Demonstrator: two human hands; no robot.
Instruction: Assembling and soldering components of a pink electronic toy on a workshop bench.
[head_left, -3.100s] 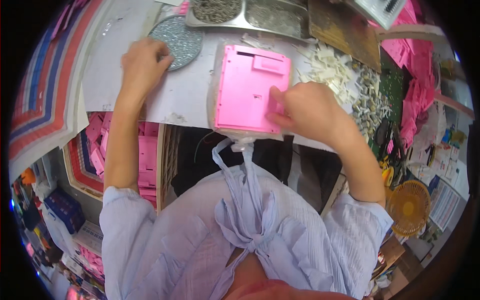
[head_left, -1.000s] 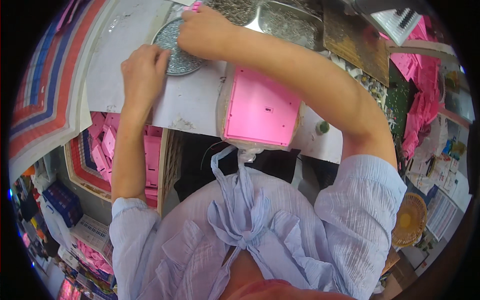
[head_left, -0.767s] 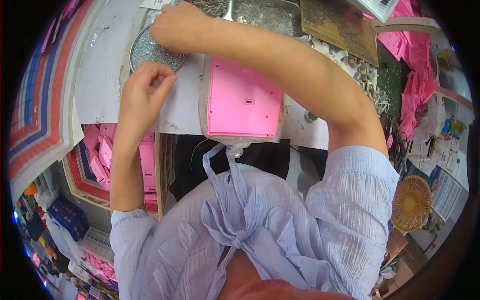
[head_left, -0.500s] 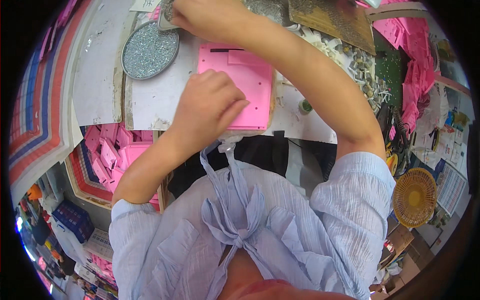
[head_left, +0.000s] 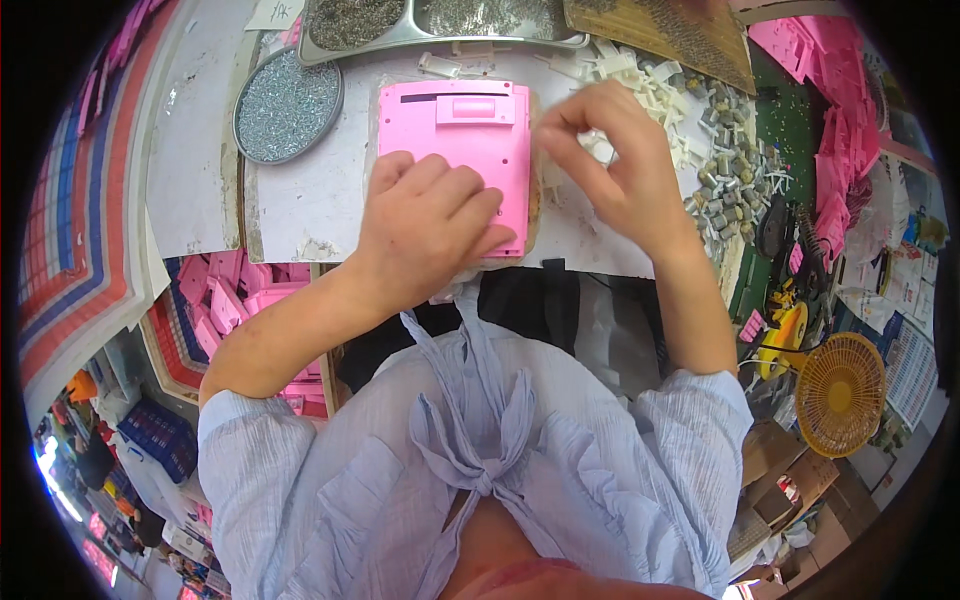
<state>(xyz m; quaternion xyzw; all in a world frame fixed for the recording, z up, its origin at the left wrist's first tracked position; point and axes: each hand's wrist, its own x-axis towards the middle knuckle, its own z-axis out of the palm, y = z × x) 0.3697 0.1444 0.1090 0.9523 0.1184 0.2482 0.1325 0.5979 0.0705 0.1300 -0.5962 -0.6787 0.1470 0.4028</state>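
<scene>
A pink plastic panel (head_left: 462,145) with a long slot and a raised rectangular part lies on a clear-wrapped pad (head_left: 534,190) at the table's near edge. My left hand (head_left: 430,220) rests over the panel's lower half, fingers curled and closed; whatever they hold is hidden. Just right of the panel, my right hand (head_left: 620,165) hovers with thumb and index finger closed in a pinch. Anything between those tips is too small to make out. Close behind the panel stands a metal tray (head_left: 450,40) with compartments of small dark and silvery screws.
A round dish (head_left: 288,105) of small silvery screws sits left. White plastic pieces (head_left: 650,85) and grey metal-and-plastic parts (head_left: 725,160) pile up at right. A brown board (head_left: 665,35) lies behind them. Pink parts (head_left: 225,300) fill a bin below left; a yellow fan (head_left: 840,395) stands right.
My right hand has come back from the tray toward me, to the panel's right side. My left hand has lowered onto the panel. The raised part on the panel is now fully in view.
</scene>
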